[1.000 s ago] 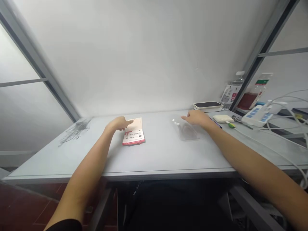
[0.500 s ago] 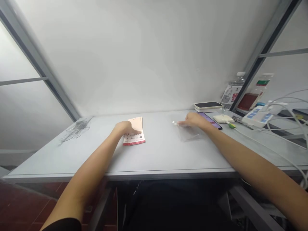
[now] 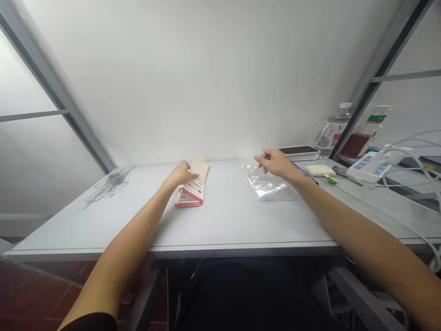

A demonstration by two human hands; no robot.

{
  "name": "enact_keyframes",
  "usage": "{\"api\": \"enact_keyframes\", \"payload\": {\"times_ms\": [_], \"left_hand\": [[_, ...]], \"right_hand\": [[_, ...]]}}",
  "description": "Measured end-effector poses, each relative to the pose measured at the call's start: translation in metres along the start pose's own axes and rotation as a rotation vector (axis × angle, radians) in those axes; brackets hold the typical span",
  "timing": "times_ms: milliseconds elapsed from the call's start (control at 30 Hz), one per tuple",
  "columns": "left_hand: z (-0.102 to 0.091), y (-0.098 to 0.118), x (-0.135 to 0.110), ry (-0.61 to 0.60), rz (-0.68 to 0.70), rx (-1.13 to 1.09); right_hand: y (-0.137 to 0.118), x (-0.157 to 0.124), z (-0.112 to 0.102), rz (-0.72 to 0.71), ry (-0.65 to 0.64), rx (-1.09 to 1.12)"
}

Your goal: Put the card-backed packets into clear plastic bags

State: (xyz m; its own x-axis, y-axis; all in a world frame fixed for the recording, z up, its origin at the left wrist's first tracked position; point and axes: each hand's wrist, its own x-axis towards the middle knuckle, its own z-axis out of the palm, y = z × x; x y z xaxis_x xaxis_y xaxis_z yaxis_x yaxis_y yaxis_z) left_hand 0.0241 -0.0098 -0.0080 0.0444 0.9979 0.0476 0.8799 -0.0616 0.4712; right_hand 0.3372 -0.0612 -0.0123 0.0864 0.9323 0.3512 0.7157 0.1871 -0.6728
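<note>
My left hand point(image 3: 179, 175) grips a pale pink card packet point(image 3: 196, 180) with a red lower edge and holds it tilted above a second such packet point(image 3: 186, 201) lying flat on the white table point(image 3: 227, 220). My right hand point(image 3: 274, 162) pinches the top edge of a clear plastic bag point(image 3: 267, 184) and lifts that end off the table, while the bag's lower end rests on the surface. Both arms reach forward over the table's front edge.
A heap of clear bags point(image 3: 108, 185) lies at the far left. At the right stand a white box with a dark top point(image 3: 298, 151), a phone point(image 3: 303, 172), a small white pad point(image 3: 319, 170), two bottles point(image 3: 331, 130), a power strip point(image 3: 370, 165) and cables point(image 3: 409, 184).
My left hand has picked the top packet off the stack and raised it. My right hand has closed on the clear bag's edge and lifted it from lying flat.
</note>
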Motion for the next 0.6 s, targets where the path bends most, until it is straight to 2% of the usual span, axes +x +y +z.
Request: {"api": "enact_keyframes", "payload": {"times_ms": [100,200,300,400,467,533,600], "left_hand": [[0.003,0.008,-0.005,0.054,0.137,-0.171],[0.006,0.022,-0.021,0.114,0.315,-0.374],[0.009,0.037,-0.041,0.024,0.444,-0.574],[0.014,0.047,-0.057,-0.138,0.485,-0.731],[0.018,0.051,-0.063,-0.221,0.489,-0.756],[0.022,0.053,-0.065,-0.240,0.472,-0.743],[0.024,0.052,-0.063,-0.199,0.430,-0.730]], "right_hand": [[-0.011,-0.006,0.000,-0.082,0.037,0.062],[-0.017,-0.010,0.002,-0.099,0.058,0.126],[-0.018,-0.011,0.009,-0.104,0.092,0.205],[-0.019,-0.012,0.017,-0.115,0.133,0.234],[-0.021,-0.014,0.021,-0.120,0.137,0.244],[-0.025,-0.016,0.024,-0.124,0.130,0.268],[-0.028,-0.019,0.024,-0.130,0.123,0.309]]}}
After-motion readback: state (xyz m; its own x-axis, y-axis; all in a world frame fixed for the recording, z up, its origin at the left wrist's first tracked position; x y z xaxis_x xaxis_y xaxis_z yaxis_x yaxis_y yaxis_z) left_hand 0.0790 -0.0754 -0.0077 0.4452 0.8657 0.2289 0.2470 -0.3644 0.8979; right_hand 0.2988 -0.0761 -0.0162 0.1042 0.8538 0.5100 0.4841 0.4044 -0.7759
